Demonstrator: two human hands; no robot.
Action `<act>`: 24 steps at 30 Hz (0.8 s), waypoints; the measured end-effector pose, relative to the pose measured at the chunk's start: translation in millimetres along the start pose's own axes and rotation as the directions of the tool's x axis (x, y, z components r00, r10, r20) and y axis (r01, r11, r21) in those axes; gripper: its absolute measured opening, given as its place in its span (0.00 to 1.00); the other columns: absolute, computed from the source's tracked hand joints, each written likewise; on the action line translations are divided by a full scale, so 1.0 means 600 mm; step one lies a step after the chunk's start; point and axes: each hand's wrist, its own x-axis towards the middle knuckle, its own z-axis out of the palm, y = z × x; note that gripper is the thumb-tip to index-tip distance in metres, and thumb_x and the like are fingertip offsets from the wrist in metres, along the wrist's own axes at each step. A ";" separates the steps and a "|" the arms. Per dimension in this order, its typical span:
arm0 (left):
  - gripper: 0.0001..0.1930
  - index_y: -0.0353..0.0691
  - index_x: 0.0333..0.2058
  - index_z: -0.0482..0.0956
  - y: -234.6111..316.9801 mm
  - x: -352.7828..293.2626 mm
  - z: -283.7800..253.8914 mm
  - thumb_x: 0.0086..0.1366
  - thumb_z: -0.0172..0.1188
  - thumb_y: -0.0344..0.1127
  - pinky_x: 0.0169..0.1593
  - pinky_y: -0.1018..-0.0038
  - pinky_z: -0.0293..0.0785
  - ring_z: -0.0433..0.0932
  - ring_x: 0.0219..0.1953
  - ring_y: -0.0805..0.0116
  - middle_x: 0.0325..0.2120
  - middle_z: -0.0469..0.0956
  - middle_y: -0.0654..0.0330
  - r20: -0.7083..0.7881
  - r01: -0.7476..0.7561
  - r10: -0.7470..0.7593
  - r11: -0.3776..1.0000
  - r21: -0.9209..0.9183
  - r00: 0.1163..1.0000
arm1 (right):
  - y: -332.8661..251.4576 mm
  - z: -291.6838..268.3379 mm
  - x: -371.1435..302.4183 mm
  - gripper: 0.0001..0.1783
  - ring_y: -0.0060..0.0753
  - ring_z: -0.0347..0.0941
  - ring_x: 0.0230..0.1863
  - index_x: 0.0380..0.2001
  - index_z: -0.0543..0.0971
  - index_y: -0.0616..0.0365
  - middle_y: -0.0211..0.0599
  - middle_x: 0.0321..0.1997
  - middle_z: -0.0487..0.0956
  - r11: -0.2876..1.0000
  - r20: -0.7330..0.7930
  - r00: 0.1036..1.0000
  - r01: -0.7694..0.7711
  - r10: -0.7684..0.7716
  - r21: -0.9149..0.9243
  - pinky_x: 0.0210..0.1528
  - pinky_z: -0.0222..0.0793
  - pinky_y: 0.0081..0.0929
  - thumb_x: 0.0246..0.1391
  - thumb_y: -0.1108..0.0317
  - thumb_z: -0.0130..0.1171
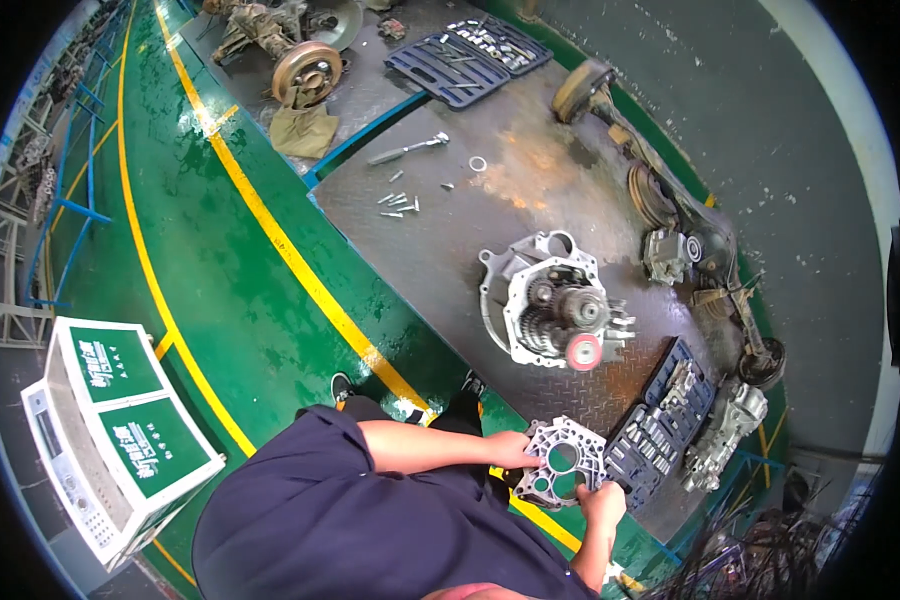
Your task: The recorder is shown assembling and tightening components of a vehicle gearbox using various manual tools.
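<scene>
The left hand (510, 450) closes on the left rim of a pale metal plate (586, 462), its fingertips partly hidden. The plate is held between both hands at the bench's (400, 225) near edge. The right hand (602, 503) pinches its lower right rim, fingers curled, near an open socket case (660, 425).

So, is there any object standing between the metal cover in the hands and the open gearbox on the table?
Nothing visible stands between the cover and the gearbox; the open tool case lies off to the right.
</scene>
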 end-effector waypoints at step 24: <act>0.27 0.39 0.32 0.82 -0.329 -0.515 -0.715 0.70 0.43 0.56 0.40 0.52 0.74 0.80 0.37 0.42 0.30 0.81 0.45 -0.861 0.545 -0.342 0.833 -0.092 0.377 | -1.013 -0.015 0.006 0.19 0.50 0.81 0.37 0.29 0.85 0.58 0.47 0.37 0.81 0.822 -0.026 0.875 0.463 -0.483 0.330 0.42 0.77 0.43 0.44 0.52 0.68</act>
